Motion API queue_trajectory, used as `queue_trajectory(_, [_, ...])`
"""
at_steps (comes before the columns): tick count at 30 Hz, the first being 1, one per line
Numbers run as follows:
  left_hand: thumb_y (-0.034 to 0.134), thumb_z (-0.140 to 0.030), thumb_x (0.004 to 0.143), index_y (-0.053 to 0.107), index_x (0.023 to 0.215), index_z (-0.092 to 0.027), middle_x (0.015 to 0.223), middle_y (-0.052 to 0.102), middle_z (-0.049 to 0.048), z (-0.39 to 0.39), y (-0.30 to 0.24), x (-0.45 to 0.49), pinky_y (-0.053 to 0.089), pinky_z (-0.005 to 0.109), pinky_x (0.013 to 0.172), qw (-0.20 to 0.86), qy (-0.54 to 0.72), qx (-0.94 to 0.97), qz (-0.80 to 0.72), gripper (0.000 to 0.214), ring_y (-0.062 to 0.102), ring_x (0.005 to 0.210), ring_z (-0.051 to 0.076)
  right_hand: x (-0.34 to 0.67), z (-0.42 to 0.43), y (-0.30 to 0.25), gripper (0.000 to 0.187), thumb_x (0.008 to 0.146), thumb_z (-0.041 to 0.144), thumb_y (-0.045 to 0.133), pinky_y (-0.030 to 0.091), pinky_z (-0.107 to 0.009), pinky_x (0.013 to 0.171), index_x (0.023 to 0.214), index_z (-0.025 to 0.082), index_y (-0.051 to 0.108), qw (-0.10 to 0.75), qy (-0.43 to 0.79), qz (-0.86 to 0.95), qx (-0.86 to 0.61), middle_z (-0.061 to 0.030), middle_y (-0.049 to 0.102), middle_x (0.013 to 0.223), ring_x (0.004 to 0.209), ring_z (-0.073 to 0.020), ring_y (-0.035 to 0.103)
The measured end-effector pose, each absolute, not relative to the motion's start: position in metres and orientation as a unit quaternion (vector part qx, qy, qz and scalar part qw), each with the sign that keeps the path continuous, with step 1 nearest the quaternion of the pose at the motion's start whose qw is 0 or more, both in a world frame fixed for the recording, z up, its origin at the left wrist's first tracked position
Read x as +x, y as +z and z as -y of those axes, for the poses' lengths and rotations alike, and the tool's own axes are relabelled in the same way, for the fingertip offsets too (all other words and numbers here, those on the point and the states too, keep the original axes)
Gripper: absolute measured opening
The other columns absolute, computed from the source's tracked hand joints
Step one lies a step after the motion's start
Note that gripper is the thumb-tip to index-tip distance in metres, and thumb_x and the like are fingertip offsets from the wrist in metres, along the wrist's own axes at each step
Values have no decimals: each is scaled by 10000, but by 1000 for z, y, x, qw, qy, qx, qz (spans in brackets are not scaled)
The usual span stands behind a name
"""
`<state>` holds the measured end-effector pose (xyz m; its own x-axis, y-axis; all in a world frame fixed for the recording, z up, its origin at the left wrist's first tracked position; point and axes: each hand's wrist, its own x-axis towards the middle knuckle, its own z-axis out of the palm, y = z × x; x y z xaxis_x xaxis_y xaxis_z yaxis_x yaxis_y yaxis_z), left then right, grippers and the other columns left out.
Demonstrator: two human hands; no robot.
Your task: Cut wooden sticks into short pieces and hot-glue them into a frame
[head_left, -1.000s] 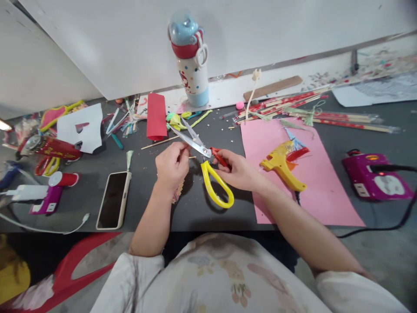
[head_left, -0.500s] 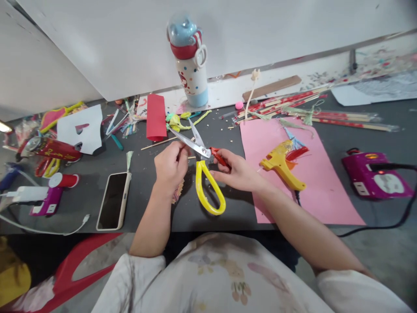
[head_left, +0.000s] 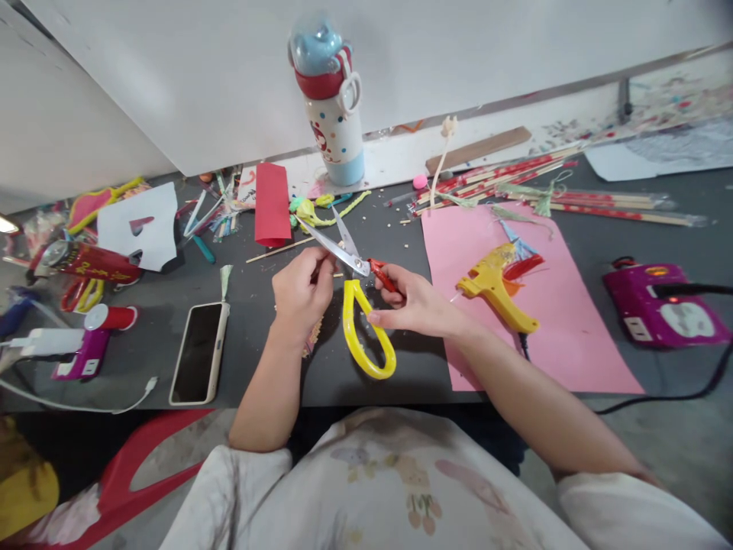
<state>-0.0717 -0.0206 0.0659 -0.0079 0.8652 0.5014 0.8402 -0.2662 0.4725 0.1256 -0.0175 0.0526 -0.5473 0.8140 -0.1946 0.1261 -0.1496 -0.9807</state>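
My right hand [head_left: 411,300] is closed on the red handle of a large pair of scissors [head_left: 369,359]. Its other handle is yellow and hangs toward me. The blades stand apart and point up and to the left, over the table. Close to the blades, my left hand [head_left: 303,286] is closed, thumb against fingers; what it pinches is hidden. Partly covered by my left wrist, a small textured, beige-pink piece [head_left: 312,338] lies on the table. Beyond the blade tips is a tangle of yellow-green cord [head_left: 312,212], beside a red paper strip [head_left: 272,205].
A yellow glue gun [head_left: 499,286] lies on pink paper [head_left: 573,347] at right, near a purple power block [head_left: 664,305] with a black cable. Left are a phone [head_left: 198,355], a red thread spool [head_left: 111,316] and a drink can [head_left: 95,261]. A bottle [head_left: 333,122] stands behind.
My hands and the scissors stay almost in place. The right thumb now lies across the yellow handle's edge. The view has shifted very slightly.
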Motion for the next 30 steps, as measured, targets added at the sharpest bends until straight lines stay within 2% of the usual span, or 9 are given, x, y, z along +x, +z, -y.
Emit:
queue_trajectory(6, [541,-248,860,665,855,-210,702,686,-29,21,64,-70,463,195,607,14,389,694,-605,130,604,594,81,125,17,55,689,595,457,779,349,-201,590,1140,147,492,249,684,572,-379,5,448,865,691,-74,375])
queue_trajectory(15, [545,-302,867,674,860,-213,719,683,-15,20,61,-69,457,212,604,-5,384,697,-606,157,594,600,90,126,17,54,651,616,474,765,314,-201,566,1108,142,499,252,686,570,-376,15,415,831,674,-71,341])
queue_trajectory(22, [548,-263,863,668,837,-209,695,672,-26,20,61,-70,445,202,605,-4,379,710,-593,134,594,604,86,127,15,56,700,620,509,757,286,-212,546,1156,141,496,234,677,586,-379,28,394,797,634,-66,306])
queue_trajectory(30, [521,-276,878,659,851,-200,700,667,-24,19,62,-71,440,205,607,-7,366,717,-593,159,593,609,88,127,13,52,707,605,538,752,321,-220,575,1132,135,507,238,680,572,-392,19,425,814,650,-73,346])
